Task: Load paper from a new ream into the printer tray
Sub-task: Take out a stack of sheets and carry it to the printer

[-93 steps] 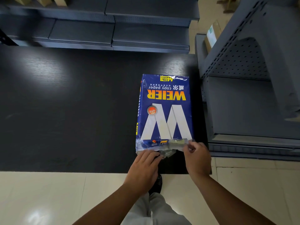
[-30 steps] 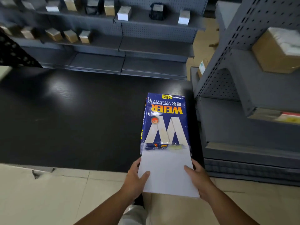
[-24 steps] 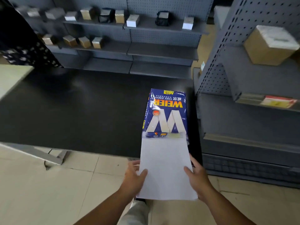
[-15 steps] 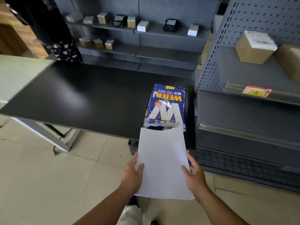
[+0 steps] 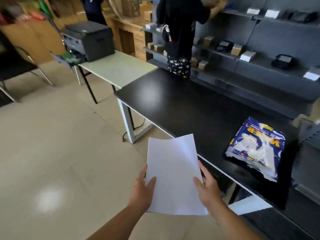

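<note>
I hold a stack of white paper [image 5: 173, 172] in front of me, over the floor. My left hand [image 5: 142, 191] grips its left edge and my right hand [image 5: 207, 189] grips its right edge, thumbs on top. The torn blue ream wrapper [image 5: 256, 146] lies on the black table [image 5: 181, 104] to my right, its near end ripped open. The dark grey printer [image 5: 88, 38] stands far off at the upper left on a pale table [image 5: 117, 68], with its tray [image 5: 66, 58] pulled out at the front left.
A person in dark clothes [image 5: 178, 32] stands behind the black table at grey shelves [image 5: 259, 54] holding small boxes. A chair frame [image 5: 20, 70] is at the far left. Tiled floor [image 5: 52, 153] stretches between me and the printer. Cardboard boxes are stacked at the back.
The paper stack came fully out of the wrapper, which stays on the black table. My view swung left, so the printer and the pale table now show.
</note>
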A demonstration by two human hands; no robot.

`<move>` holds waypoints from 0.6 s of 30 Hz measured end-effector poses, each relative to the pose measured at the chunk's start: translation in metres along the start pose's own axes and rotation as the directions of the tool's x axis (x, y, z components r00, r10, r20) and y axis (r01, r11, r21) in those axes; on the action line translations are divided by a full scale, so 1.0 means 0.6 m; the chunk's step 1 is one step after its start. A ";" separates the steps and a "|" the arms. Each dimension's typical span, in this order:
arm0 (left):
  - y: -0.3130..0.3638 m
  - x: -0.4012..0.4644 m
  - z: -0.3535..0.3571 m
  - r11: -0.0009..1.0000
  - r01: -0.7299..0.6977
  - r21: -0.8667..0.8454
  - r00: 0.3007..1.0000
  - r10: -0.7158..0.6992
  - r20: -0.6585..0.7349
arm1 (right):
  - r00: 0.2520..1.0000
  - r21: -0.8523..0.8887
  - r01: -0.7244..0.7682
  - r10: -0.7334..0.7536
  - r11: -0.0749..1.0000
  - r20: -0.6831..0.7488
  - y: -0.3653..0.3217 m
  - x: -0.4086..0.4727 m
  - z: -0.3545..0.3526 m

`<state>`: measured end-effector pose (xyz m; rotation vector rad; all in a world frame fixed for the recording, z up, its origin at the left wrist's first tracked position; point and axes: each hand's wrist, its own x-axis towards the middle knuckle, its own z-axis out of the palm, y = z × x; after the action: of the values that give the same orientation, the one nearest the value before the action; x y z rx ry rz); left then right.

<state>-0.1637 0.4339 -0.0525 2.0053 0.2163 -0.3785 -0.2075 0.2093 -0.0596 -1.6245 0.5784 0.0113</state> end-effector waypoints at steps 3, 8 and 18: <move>-0.033 0.021 -0.099 0.995 0.033 -0.093 0.992 -0.044 -0.122 | 0.992 -0.060 0.058 -0.051 0.996 0.118 -0.043 0.026 0.116; -0.092 0.053 -0.257 0.977 0.060 -0.204 0.955 -0.116 -0.275 | 0.957 -0.171 0.127 -0.076 0.977 0.280 -0.097 0.068 0.313; -0.163 0.126 -0.442 0.945 0.115 -0.305 0.865 -0.246 -0.438 | 0.878 -0.170 0.185 -0.085 0.968 0.471 -0.192 0.115 0.573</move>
<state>-0.0787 0.7136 -0.0519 1.7793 0.7322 0.0351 0.0068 0.5080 -0.0285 -1.7867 0.0932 0.3586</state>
